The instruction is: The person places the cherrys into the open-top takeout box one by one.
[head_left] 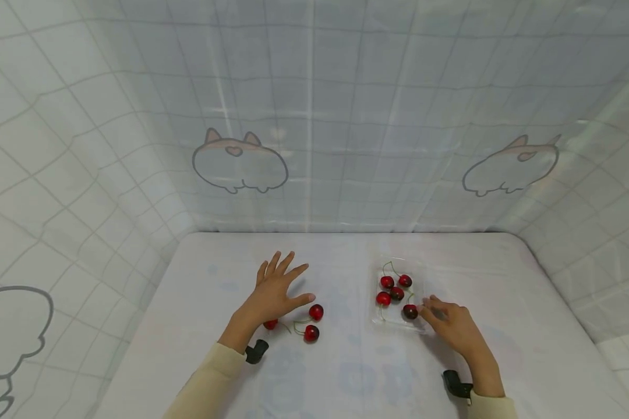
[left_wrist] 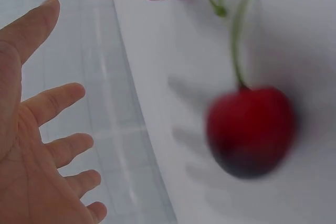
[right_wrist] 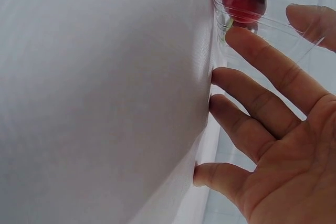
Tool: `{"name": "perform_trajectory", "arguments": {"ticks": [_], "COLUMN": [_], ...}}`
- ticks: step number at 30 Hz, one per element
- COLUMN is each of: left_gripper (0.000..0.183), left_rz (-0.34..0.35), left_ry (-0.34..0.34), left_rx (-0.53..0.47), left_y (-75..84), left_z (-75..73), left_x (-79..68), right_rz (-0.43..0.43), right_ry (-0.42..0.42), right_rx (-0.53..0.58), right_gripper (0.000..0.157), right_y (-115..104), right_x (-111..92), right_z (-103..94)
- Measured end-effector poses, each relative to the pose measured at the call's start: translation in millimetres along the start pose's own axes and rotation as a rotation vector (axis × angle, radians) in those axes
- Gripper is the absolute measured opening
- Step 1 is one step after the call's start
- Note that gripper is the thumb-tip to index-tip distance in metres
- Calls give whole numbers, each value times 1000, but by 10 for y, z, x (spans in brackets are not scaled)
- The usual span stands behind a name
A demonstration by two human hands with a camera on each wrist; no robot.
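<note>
My left hand (head_left: 274, 292) hovers over the left part of the table with fingers spread, holding nothing. Under and beside it lie three loose red cherries with green stems: one cherry (head_left: 270, 324) partly hidden by the wrist, another (head_left: 316, 312) near the thumb, a third (head_left: 311, 333) closer to me. In the left wrist view a cherry (left_wrist: 252, 132) looms large beside the palm. To the right, a clear plastic box (head_left: 398, 325) holds several cherries (head_left: 383, 299). My right hand (head_left: 455, 330) grips its near right edge, thumb and index finger on either side of the thin wall.
A white cloth covers the table (head_left: 346, 372). Behind it hangs a pale gridded curtain (head_left: 346, 145) with cartoon animal drawings, and similar sheets enclose both sides. Dark wrist mounts (head_left: 455, 384) sit on both forearms, low over the table.
</note>
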State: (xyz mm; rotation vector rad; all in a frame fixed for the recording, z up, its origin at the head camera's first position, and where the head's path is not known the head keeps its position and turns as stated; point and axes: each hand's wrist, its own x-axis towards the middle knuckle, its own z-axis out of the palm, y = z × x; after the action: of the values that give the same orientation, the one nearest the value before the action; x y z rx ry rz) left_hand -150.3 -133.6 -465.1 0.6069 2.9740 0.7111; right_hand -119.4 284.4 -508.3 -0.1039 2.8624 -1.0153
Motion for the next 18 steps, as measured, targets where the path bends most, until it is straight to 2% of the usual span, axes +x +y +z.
{"name": "perform_trajectory", "arguments": {"ticks": [10, 18], "left_gripper": [74, 74], "left_rz": [-73, -126], "left_ry": [36, 40], "left_rx": [-9, -11], "left_y": [-196, -390], "left_z": [-16, 89], "left_x": [-345, -628], "right_rz": [31, 37], "right_ry": [-24, -27], "right_rx": [3, 13], "right_gripper": [63, 62], "right_y": [-4, 4], "right_x": [-14, -12], "right_z": [-13, -1]}}
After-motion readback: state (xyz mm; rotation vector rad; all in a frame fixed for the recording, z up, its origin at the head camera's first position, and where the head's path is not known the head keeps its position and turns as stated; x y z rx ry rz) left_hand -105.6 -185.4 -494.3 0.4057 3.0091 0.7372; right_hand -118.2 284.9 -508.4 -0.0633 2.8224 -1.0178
